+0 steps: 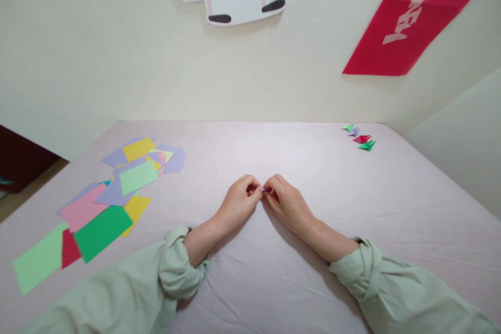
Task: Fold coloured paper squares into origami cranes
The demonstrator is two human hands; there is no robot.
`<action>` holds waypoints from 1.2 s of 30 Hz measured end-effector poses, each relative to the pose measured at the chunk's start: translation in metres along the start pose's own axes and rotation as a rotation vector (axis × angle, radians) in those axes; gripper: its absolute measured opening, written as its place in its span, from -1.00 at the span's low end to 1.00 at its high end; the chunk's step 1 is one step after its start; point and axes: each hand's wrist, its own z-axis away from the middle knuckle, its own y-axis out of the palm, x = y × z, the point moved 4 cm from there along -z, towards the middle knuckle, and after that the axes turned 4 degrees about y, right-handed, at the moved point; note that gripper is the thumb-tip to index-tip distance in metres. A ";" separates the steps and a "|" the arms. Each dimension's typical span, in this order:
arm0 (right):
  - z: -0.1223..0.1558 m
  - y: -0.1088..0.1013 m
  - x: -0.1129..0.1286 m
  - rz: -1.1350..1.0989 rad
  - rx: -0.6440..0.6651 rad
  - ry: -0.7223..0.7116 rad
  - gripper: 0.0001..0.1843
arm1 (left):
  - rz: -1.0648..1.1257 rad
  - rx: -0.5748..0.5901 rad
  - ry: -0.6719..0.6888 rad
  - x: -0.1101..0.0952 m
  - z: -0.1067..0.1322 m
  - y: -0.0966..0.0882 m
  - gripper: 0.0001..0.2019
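At the middle of the table my left hand (pixel 241 195) and my right hand (pixel 288 200) meet fingertip to fingertip. Both are closed in a pinch on a small piece of folded purple paper (pixel 265 189). Only a sliver of it shows between the fingers; the rest of its shape is hidden.
Loose sheets of coloured paper (pixel 104 229) lie scattered and overlapping on the left side. Several small folded paper figures, one of them dark green (pixel 367 145), sit in a row at the back right. The cloth-covered table (pixel 242 146) meets a wall at its far edge.
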 end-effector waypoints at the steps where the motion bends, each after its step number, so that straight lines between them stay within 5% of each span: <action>1: 0.000 0.000 0.000 -0.008 -0.001 -0.001 -0.87 | 0.001 0.001 -0.004 0.000 0.000 0.000 -0.91; 36: -0.004 -0.002 -0.004 -0.167 -0.022 -0.051 -0.83 | -0.017 0.026 -0.002 0.008 -0.007 -0.001 -0.91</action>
